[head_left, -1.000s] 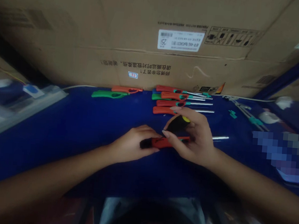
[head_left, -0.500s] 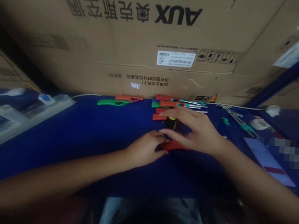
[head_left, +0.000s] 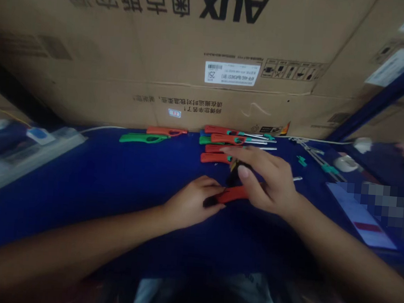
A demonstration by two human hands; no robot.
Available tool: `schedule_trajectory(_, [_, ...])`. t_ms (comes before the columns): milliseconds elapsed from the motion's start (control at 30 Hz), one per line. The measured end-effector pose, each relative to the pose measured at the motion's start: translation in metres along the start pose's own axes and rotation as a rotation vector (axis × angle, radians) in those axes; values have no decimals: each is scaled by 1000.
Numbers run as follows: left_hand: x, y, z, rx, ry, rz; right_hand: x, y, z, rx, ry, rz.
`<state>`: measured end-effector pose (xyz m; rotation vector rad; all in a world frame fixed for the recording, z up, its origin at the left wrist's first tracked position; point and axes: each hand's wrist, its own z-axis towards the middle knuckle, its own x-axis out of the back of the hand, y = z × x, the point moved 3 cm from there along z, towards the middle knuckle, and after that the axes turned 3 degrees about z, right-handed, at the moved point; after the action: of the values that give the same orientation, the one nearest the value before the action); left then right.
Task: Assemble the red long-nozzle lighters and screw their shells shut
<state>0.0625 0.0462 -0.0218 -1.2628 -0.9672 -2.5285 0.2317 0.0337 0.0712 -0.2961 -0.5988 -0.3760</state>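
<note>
My left hand (head_left: 196,202) is closed around the end of a red long-necked lighter (head_left: 235,194), which points to the right over the blue table. In my right hand (head_left: 272,183) is a screwdriver with a black and yellow handle (head_left: 234,172), now tilted just above the lighter; its tip cannot be made out. Right behind the hands lie several red, orange and green lighters (head_left: 215,158) with metal tubes and teal triggers. A metal tip (head_left: 298,178) shows beyond my right hand, and which lighter it belongs to is hidden.
A large cardboard box (head_left: 153,63) stands along the back. At the left are a green lighter handle (head_left: 142,138), an orange one (head_left: 165,131) and a power strip (head_left: 41,150). Metal tubes with teal parts (head_left: 318,156) and a flat bluish-white item (head_left: 361,215) lie at the right.
The screwdriver has come up off the red lighter and tilted, with my right hand shifting slightly right. More of the lighter shows between the hands. The view has shifted a little.
</note>
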Motion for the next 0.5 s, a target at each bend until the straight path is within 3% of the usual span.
schedule_trajectory(67, [0,1,0,-5,-2,2,-2,3,1,-145,-118,156])
schedule_trajectory(133, [1,1,0,0,-7,1,-2,4,2,-187,-175,200])
schedule_trajectory(333, [2,3,0,-18,1,5,0,8,-1,9,44,-171])
schedule_trajectory(500, [2,3,0,-15,23,-27,-11,16,-4,-205,-85,182])
